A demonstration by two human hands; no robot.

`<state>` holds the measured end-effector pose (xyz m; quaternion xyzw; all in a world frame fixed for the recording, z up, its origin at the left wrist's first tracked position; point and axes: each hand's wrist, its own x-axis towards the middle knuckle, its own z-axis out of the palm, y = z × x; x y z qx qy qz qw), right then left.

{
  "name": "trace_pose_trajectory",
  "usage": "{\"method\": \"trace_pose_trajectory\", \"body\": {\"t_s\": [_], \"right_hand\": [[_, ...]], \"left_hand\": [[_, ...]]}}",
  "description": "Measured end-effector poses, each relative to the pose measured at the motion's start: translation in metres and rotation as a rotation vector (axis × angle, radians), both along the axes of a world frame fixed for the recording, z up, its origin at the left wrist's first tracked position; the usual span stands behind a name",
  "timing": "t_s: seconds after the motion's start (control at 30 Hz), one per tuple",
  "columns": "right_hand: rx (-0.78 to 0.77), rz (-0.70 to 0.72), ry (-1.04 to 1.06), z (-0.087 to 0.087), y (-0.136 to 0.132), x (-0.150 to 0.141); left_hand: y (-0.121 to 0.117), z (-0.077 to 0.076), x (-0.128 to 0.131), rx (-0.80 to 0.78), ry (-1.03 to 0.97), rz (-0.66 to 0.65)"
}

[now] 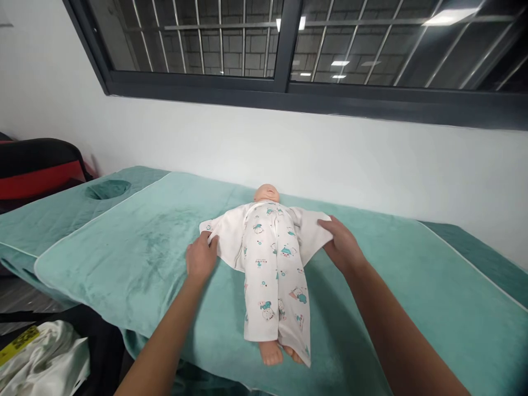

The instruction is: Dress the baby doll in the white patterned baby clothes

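Observation:
A baby doll [267, 193] lies on its back on a teal towel [136, 247], head toward the wall, bare feet at the near edge. It wears white printed trousers [274, 286] and lies on an open white garment [231, 231] spread to both sides. My left hand [201, 257] pinches the left flap of the white garment near its edge, fingers closed on the cloth. My right hand [341, 243] grips the right flap, thumb on top of the fabric.
The towel covers a teal massage table [49, 214] with a face hole [108, 189] at the left end. A white wall and dark-framed barred window stand behind. A red and black bag [37, 165] sits far left; crumpled plastic [45, 357] lies at lower left.

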<state>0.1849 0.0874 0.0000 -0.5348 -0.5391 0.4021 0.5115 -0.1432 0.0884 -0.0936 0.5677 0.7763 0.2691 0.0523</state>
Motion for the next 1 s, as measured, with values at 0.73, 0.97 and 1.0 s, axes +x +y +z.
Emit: {"method": "trace_pose_trajectory", "body": {"t_s": [0.73, 0.97, 1.0], "right_hand": [[0.286, 0.303, -1.12, 0.019, 0.094, -0.123], [0.04, 0.415, -1.385, 0.026, 0.151, -0.152], [0.005, 0.451, -1.41, 0.028, 0.155, -0.153]], "left_hand": [[-0.004, 0.002, -0.003, 0.124, -0.253, 0.035], [-0.003, -0.001, -0.006, 0.178, -0.33, 0.038], [-0.002, -0.001, -0.006, 0.179, -0.335, 0.039]]}}
